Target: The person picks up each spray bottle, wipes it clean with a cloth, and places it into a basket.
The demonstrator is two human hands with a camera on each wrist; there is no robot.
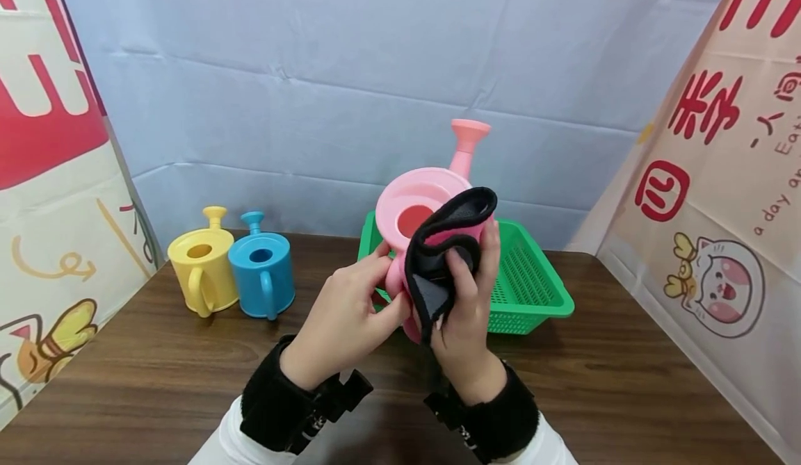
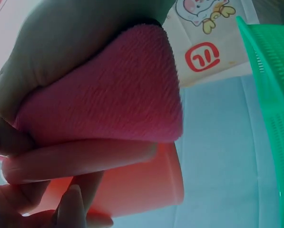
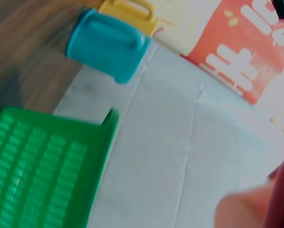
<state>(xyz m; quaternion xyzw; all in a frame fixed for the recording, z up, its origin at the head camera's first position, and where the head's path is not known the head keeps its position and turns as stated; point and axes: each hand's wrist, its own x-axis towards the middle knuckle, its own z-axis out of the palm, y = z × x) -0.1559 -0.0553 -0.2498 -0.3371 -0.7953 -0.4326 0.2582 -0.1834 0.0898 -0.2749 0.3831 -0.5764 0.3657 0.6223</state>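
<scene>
A pink watering can (image 1: 391, 209) is held up, its spout and rose pointing up at the back. My left hand (image 1: 347, 308) grips its handle from the left, thumb toward me. In my right hand (image 1: 469, 298) a folded cloth (image 1: 432, 277), grey with black edging, lies against the can's right side, fingers bent over it. The left wrist view shows the cloth's fuzzy pink face (image 2: 108, 95) next to the can's smooth wall (image 2: 146, 178). Only a blurred sliver of pink and a fingertip show at the right wrist view's edge. The cloth hides the can's lower right part.
A green perforated basket (image 1: 535, 277) stands on the wooden table (image 1: 626, 381) behind my hands. To the left, a yellow watering can (image 1: 215, 270) and a blue one (image 1: 250, 291) stand side by side. Printed curtains and a pale blue sheet hang around the table.
</scene>
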